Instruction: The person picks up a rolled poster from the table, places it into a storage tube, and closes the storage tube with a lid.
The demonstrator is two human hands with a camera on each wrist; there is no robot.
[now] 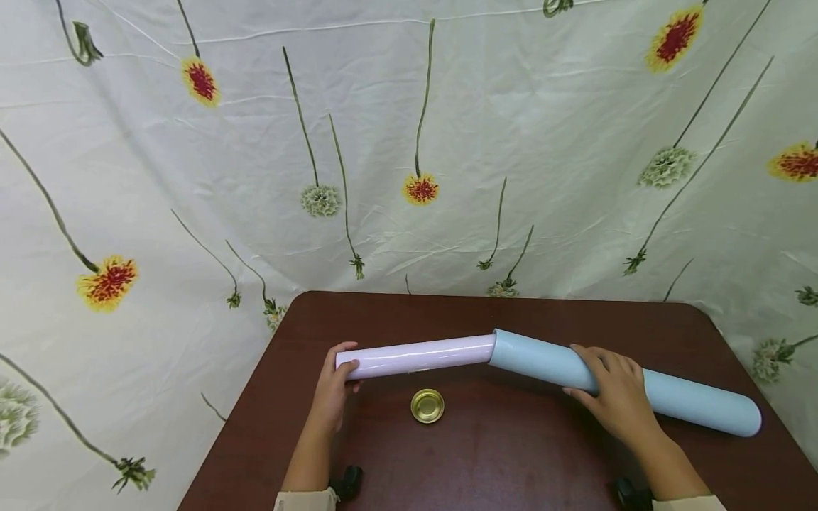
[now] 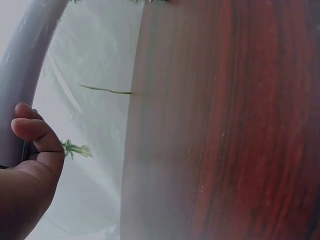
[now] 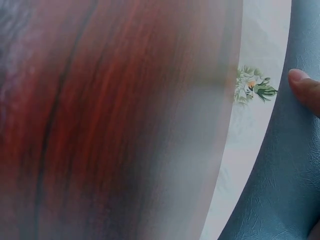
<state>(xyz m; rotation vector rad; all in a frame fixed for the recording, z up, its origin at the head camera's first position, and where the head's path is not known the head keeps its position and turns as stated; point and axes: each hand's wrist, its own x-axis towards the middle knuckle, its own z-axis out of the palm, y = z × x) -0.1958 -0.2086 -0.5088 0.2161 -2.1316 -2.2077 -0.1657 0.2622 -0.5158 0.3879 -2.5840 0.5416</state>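
Observation:
My left hand (image 1: 332,387) grips the left end of a glossy lilac roll (image 1: 415,356), thumb in front and fingers behind. The roll's right end sits inside the open mouth of a light blue tube (image 1: 543,358), and the two meet at a slight angle. My right hand (image 1: 616,394) holds the tube around its middle, fingers over the top and thumb on the near side. In the right wrist view the tube's surface (image 3: 272,190) looks finely creased. The left wrist view shows curled fingers (image 2: 42,135) against the lilac roll (image 2: 22,65).
A small round gold lid (image 1: 427,406) lies on the dark reddish-brown table (image 1: 498,454), nearer me than the lilac roll. Behind the table hangs a white cloth (image 1: 562,142) printed with flowers. Dark wrist straps show at both wrists.

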